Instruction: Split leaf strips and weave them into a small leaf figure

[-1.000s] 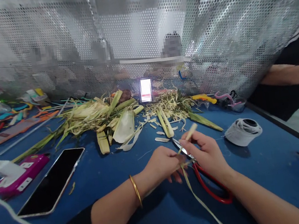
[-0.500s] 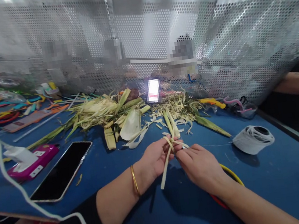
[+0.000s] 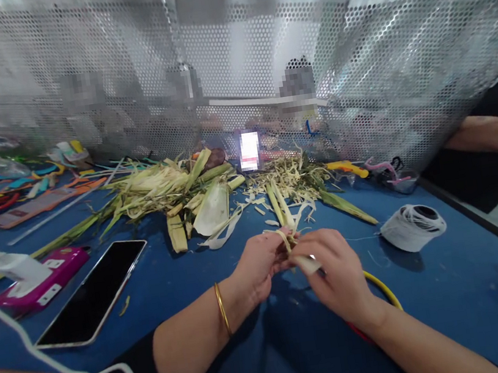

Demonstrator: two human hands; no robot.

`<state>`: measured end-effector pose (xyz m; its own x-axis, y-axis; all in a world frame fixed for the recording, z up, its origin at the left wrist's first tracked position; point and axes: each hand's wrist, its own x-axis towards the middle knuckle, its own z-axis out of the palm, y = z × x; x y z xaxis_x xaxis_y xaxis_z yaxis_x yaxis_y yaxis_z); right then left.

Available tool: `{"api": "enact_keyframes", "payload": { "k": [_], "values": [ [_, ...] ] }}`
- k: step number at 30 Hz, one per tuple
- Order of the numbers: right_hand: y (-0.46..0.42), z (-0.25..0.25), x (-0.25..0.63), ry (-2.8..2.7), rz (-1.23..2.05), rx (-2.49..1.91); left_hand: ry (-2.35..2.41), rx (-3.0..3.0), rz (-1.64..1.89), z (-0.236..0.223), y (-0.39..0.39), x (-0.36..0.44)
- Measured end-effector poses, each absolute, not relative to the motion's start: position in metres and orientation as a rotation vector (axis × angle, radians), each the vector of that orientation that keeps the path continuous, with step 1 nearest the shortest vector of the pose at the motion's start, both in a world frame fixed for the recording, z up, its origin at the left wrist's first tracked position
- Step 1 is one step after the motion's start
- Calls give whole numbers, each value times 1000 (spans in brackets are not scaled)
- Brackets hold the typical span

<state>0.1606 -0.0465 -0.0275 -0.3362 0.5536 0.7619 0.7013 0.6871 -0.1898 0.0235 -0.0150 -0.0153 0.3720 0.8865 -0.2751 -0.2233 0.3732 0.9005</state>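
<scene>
My left hand (image 3: 258,262) is closed around pale green corn husk strips (image 3: 274,202), which stick out beyond the fingers onto the table. One strip loops over near its fingertips. Close beside it, my right hand (image 3: 338,273) pinches a pale flat strip end (image 3: 306,263) between thumb and fingers. The crossing of the strips is partly hidden by the fingers. Ahead lie a broad pale husk piece (image 3: 213,209) and a heap of shredded husk (image 3: 297,178).
On the blue table (image 3: 264,357) are a phone (image 3: 95,294), a purple power strip (image 3: 44,283) with a white cable, and a white thread spool (image 3: 412,226). More husks (image 3: 151,185) lie further back. A perforated metal panel (image 3: 252,44) borders the far side. Another person's arm (image 3: 491,132) is at right.
My right hand has lifted and turned, bringing up the strip end that hung down towards me. My left hand keeps its hold. The view has shifted slightly to the right.
</scene>
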Motion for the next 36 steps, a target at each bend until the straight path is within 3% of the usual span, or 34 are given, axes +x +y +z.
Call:
{"api": "enact_keyframes", "payload": {
  "k": [6,9,19,23,31,36],
  "values": [
    [-30,-32,169,-1119,1011,-1327,873,892,828,-12,-15,23],
    [-27,-31,167,-898,1239,-1292,849,925,816,-10,-15,22],
    [-31,-24,162,-835,1282,-1275,883,1020,884,-13,-14,20],
    [-33,-27,164,-1105,1263,-1320,973,977,990,-16,-9,19],
    [-42,-23,171,-2098,464,-1009,1063,999,1043,-14,-4,17],
    [-40,-21,175,-2144,126,-1002,1051,1053,987,-14,-7,19]
  ]
}}
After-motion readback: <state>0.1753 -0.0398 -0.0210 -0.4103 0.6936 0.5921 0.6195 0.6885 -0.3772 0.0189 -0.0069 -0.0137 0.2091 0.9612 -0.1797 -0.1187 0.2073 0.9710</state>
